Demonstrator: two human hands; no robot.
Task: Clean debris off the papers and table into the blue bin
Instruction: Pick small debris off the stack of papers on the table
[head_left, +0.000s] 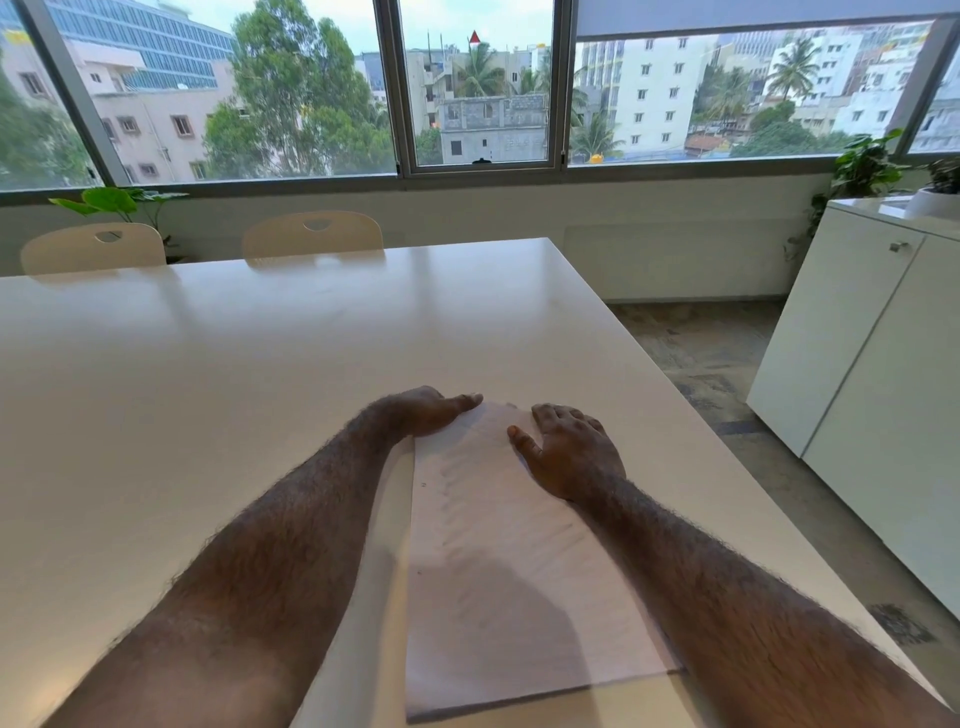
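While both my arms reach across the wide glossy white table (218, 374), the head view shows my left hand (423, 410) lying flat, fingers together and extended, along the far left edge of the stack of white printed papers (498, 545) at lower centre of the frame. My right hand (569, 452) rests palm down on the far right part of the stack, fingers loosely spread; neither hand grips anything. Two or three tiny dark specks (423, 484) show near the left margin of the top sheet; I cannot tell whether they are debris or print. Bare table surface appears free of crumbs as far as visible. No blue bin is in view, so its place cannot be stated. My judgement: sweeping is mostly done or not begun; transfer to the bin remains unconfirmed.
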